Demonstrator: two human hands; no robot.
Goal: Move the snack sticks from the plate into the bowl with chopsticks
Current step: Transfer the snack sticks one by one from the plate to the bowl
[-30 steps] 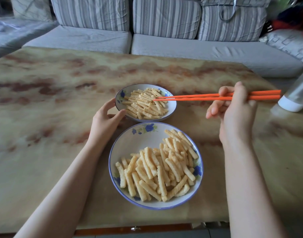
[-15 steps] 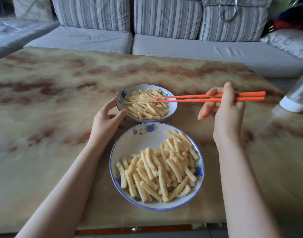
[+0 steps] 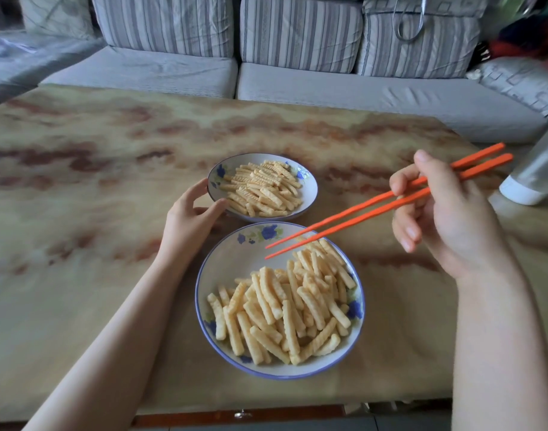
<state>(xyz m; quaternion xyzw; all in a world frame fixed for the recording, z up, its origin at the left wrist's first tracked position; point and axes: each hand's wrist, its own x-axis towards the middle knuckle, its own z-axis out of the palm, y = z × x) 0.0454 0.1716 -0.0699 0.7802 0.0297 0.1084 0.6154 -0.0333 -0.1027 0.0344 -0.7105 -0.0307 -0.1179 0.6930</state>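
Grey white-based container (image 3: 535, 174) at right, cut off by the edge

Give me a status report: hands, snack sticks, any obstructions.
Left hand grips bowl rim. Right hand holds chopsticks, tips empty over plate. Snack sticks piled on plate, some in bowl. Nothing in the way.

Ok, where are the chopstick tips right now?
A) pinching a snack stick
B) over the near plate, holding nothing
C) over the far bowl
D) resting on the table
B: the chopsticks in the right hand slant down with bare tips above the open far side of the plate, just short of the snack sticks.
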